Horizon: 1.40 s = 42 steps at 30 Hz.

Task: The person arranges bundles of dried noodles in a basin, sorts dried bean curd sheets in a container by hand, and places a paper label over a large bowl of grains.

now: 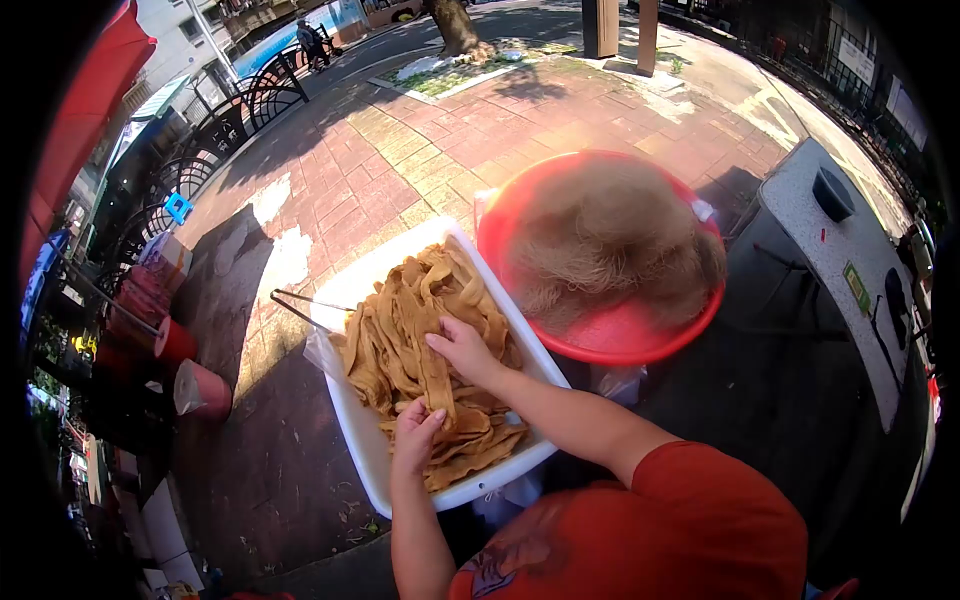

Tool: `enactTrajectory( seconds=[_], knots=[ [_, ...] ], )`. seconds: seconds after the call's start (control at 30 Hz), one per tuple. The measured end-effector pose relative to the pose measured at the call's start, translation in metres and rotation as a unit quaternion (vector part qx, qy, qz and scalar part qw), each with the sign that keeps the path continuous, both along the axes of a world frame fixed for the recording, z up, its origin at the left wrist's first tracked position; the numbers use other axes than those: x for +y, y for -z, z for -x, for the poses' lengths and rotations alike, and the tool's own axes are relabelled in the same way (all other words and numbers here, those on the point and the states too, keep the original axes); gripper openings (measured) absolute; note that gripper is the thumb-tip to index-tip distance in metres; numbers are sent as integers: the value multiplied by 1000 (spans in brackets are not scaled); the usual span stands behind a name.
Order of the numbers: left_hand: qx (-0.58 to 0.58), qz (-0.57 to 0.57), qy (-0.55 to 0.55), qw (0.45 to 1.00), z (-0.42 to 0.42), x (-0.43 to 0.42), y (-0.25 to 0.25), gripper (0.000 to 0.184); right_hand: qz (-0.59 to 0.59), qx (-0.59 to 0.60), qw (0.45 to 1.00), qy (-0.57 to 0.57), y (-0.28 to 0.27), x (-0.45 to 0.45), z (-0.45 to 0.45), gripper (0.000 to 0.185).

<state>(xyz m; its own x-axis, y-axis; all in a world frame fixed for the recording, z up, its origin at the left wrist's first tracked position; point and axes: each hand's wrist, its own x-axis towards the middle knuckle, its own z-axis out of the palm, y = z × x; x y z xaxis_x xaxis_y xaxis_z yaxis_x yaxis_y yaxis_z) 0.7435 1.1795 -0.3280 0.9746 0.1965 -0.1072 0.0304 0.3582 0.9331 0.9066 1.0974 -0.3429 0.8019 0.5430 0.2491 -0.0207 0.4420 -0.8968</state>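
Observation:
A white plastic tub in front of me holds a heap of long, wrinkled yellow-brown strips, which look like a pickled or dried food; their exact kind I cannot tell. One flat strip runs lengthwise between my hands. Its lower end is pinched by my left hand, thumb and fingers closed. Higher up, my right hand has its thumb and fingers closed on the strip's right edge. Both hands are just over the heap. The dark handles of a tong-like tool stick out over the tub's left rim.
Right of the tub, a round red basin holds a mound of fine brown shreds. A grey table with a dark bowl stands at the far right. At left are a pinkish bucket and a blue stool.

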Motion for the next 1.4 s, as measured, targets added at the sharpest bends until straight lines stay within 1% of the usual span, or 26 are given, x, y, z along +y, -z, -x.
enactTrajectory(
  seconds=[0.1,0.13,0.17,0.23,0.3,0.33,0.37,0.4,0.43,0.5,0.53,0.63,0.67,0.77,0.8,0.9,0.93,1.0,1.03,1.1,1.13,1.2,1.27,1.3,1.37,1.4],
  knots=[
    [22,8,-7,1000,5,-4,-6,30,-35,108,988,-103,-33,-18,9,25],
    [35,15,-22,999,5,-10,-15,28,-20,131,985,-113,-31,-20,7,25],
    [49,22,-34,998,7,-15,-24,26,-13,144,984,-108,-26,-19,4,26],
    [38,12,-19,999,10,-6,-4,27,-19,136,987,-87,-35,-23,3,26],
    [34,-14,-10,999,11,3,8,28,-46,132,990,-32,-35,-20,-5,26],
    [36,-32,-11,999,11,5,10,30,-23,135,991,1,-38,-22,-7,27],
    [38,-50,-10,998,11,7,11,32,13,102,994,24,-46,-26,-9,27],
    [59,-48,-31,997,9,8,11,44,20,81,996,24,-51,-28,-9,26],
    [42,-42,-55,997,7,8,10,46,26,59,998,25,-55,-28,-8,26],
    [10,-29,-102,994,2,4,3,50,23,13,1000,-10,-67,-29,3,25],
    [24,-67,-111,991,1,2,-2,55,21,-9,999,-27,-72,-29,8,25],
    [3,-104,-78,991,1,-6,-13,56,75,-75,991,-80,-63,-19,20,19],
    [-10,-107,-47,993,1,-3,-8,46,78,-93,991,-64,-61,-16,26,21],
    [44,-109,9,993,8,5,-5,31,107,-131,985,29,-61,-11,25,22],
    [35,-117,18,992,9,6,-6,22,88,-83,992,43,-57,-6,21,22],
    [26,-113,36,993,6,5,-11,32,166,-120,978,38,-62,-4,15,33],
    [13,-110,15,994,4,3,-9,36,183,-164,967,71,-65,-1,16,35],
    [-12,-100,-36,994,4,-5,-2,42,158,-267,939,149,-71,14,-1,29],
    [0,-151,-44,988,4,-4,2,45,142,-318,919,185,-76,23,-15,26],
    [28,-256,-57,965,3,1,9,49,275,-312,893,170,-67,42,-59,32],
    [27,-256,-87,962,2,0,11,46,338,-307,874,164,-60,48,-70,35],
    [27,-297,-119,947,3,4,17,43,419,-272,844,195,-61,52,-69,44],
    [22,-318,-159,934,0,8,24,37,456,-301,817,184,-59,48,-53,53],
    [34,-293,-177,939,-1,8,21,34,473,-316,803,178,-62,44,-42,58],
    [47,-282,-213,934,-3,8,15,30,510,-407,737,175,-59,37,-6,59],
    [26,-279,-237,930,-3,9,16,27,523,-436,718,146,-54,35,-8,60]
  ],
)
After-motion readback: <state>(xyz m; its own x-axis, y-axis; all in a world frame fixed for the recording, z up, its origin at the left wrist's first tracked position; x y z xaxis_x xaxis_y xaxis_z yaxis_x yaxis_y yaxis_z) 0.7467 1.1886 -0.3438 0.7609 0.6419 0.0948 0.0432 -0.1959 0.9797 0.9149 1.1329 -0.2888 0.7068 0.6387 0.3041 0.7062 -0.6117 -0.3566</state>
